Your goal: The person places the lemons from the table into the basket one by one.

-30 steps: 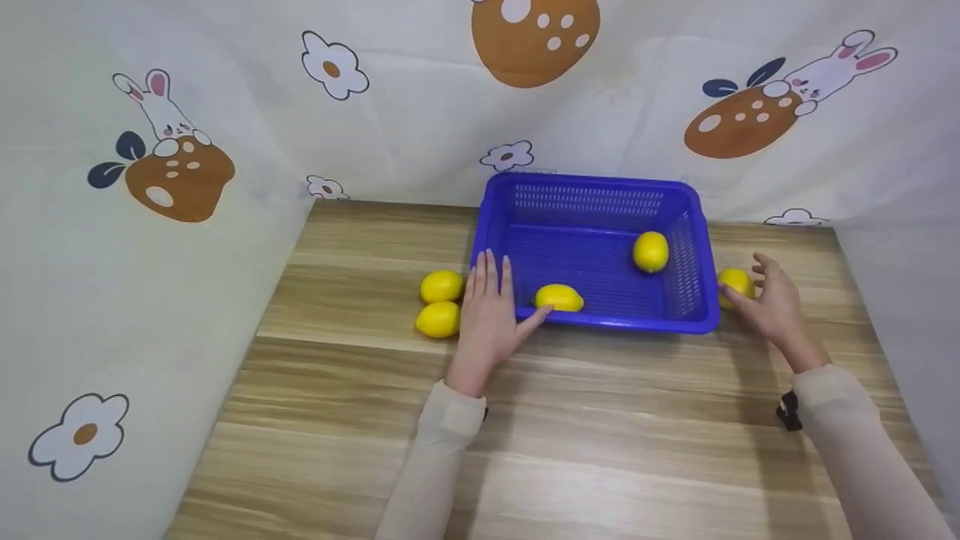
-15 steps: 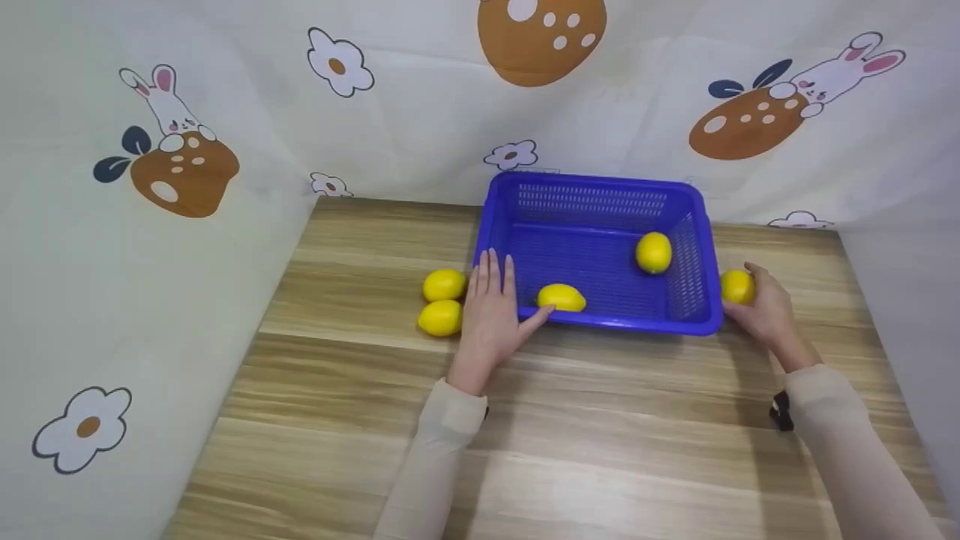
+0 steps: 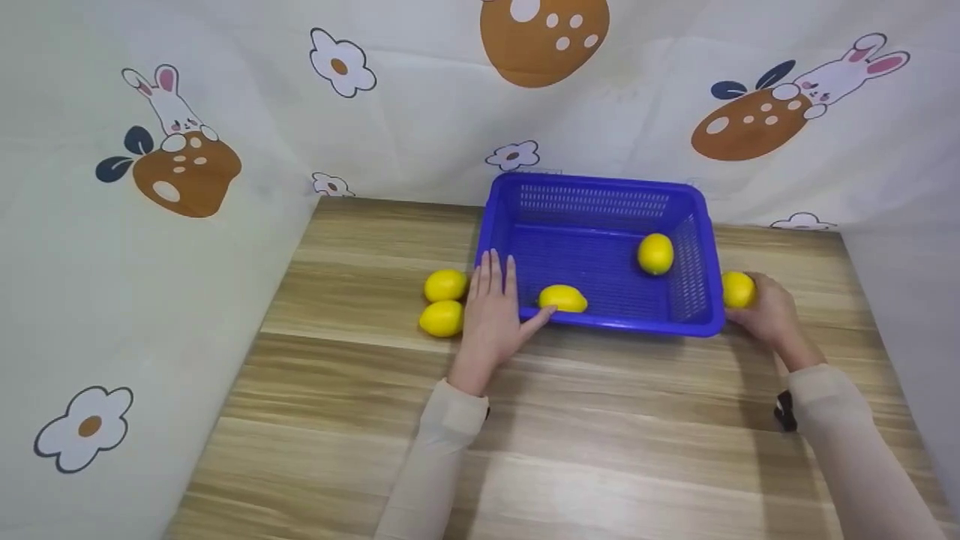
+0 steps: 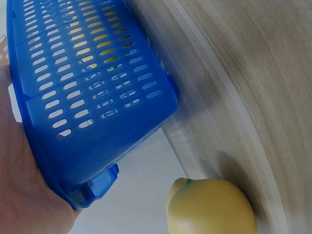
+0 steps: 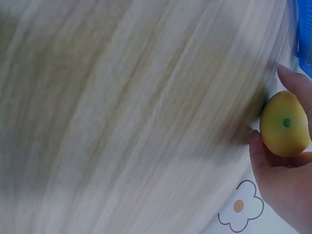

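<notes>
A blue plastic basket [image 3: 600, 324] with slotted walls stands at the back of the table, one lemon [image 3: 655, 254] near its right wall and another lemon [image 3: 562, 298] by its front wall. Across the basket's front left corner rests my left hand [image 3: 491, 322], its fingers straight and the thumb along the front rim. Just outside the basket's right wall, my right hand [image 3: 772, 313] grips a lemon [image 3: 739, 289] with curled fingers. The right wrist view shows that lemon [image 5: 285, 124] between thumb and fingers, close to the tabletop.
Two lemons lie together left of the basket, a rear lemon [image 3: 445, 286] and a front lemon [image 3: 442, 319]. The wood-grain table [image 3: 600, 450] meets a patterned cloth [image 3: 405, 112] behind it and at both sides.
My right hand has closed its fingers round the lemon beside the basket. My left hand keeps its place on the rim. The whole view has shifted slightly.
</notes>
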Demonstrator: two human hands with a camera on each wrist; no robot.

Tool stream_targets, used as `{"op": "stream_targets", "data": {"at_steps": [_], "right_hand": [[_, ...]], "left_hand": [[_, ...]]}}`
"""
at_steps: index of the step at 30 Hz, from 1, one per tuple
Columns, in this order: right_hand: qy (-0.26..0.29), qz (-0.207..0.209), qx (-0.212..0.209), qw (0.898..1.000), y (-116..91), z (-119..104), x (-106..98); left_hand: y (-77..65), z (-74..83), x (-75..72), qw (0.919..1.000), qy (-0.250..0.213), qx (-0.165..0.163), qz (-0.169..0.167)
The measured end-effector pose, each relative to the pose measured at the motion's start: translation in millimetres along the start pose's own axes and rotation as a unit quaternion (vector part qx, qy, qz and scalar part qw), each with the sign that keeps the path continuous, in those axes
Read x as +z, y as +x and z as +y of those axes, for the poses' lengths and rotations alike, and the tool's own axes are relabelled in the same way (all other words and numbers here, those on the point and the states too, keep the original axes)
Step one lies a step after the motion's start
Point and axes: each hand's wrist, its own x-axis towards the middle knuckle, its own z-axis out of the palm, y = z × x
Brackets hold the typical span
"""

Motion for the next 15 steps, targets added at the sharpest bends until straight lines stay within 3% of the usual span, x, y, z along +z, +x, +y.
{"op": "stream_targets", "data": {"at_steps": [15], "right_hand": [[-0.001,0.015,0.008,1.000,-2.9,0.0,-1.3]], "left_hand": [[-0.9,-0.2,-0.4,1.0000,-0.002,0.003,0.003]]}}
